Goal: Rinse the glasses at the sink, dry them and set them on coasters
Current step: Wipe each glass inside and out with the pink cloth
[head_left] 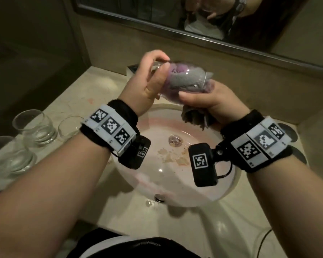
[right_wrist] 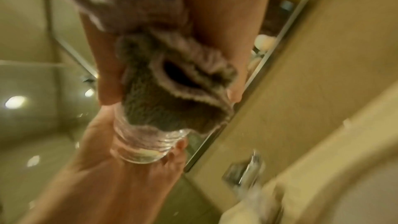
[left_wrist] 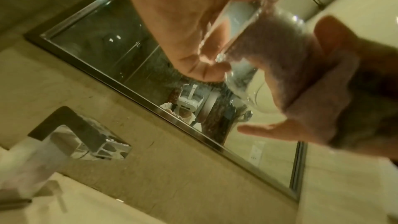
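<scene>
**Over the sink: glass mid-drying, drop risk**

Over the sink basin [head_left: 175,183], the left hand [head_left: 147,81] clasps the tumbler [head_left: 185,77] by its base; the right hand [head_left: 209,101] clutches a grey cloth [head_left: 194,118] stuffed inside it. Judgement: wet glass may slip while twisted, striking the basin. Three tumblers [head_left: 34,125] wait at the counter's left edge.

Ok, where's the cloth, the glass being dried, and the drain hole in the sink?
cloth [head_left: 191,119]: head view, the bunched tail hanging below the right hand.
glass [head_left: 185,76]: head view, its clear side wall over the cloth.
drain [head_left: 174,141]: head view, the metal stopper in the sink bottom.
</scene>
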The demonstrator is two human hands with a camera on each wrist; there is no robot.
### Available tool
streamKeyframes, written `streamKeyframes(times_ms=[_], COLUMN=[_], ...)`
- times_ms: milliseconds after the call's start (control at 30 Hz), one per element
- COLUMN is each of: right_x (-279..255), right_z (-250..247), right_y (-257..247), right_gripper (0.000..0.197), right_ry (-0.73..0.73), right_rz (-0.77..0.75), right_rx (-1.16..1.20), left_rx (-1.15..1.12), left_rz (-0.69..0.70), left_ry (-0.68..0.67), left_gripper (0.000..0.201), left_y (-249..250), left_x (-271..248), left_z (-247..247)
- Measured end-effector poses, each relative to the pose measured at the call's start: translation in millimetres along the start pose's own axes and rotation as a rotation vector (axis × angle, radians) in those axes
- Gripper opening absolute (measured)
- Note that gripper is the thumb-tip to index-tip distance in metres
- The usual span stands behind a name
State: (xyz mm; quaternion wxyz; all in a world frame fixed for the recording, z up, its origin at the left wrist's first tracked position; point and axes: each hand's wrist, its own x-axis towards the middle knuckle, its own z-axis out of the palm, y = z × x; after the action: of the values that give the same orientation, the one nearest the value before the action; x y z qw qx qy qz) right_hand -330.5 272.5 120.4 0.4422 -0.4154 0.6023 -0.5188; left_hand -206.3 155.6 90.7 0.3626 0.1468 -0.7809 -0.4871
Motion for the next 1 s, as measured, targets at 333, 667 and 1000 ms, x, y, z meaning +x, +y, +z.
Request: streamKeyframes(times_ms=[333, 667, 1000], right_x=[1.9, 2.3, 9.5], right_z=[-17.5, -34.6, -27.6], right_y=[-29.0, -25.6, -25.0], right_gripper=[0.024, 0.027, 0.027], right_ry=[-0.048, 0.103, 0.050], right_rz=[-0.175, -0.167, -0.043], right_rx=[-0.758, -0.329, 0.102], left_rx=[-0.371, -0.025, 0.081], left_rz=[-0.626, -0.042, -0.231], left_ry=[-0.084, -0.179, -0.047], left_gripper=[0.064, 0.034, 0.048], left_y=[8.8, 4.0, 22.0], left_x=[36.7, 42.2, 58.8], left_z=[4.0, 0.3, 10.2])
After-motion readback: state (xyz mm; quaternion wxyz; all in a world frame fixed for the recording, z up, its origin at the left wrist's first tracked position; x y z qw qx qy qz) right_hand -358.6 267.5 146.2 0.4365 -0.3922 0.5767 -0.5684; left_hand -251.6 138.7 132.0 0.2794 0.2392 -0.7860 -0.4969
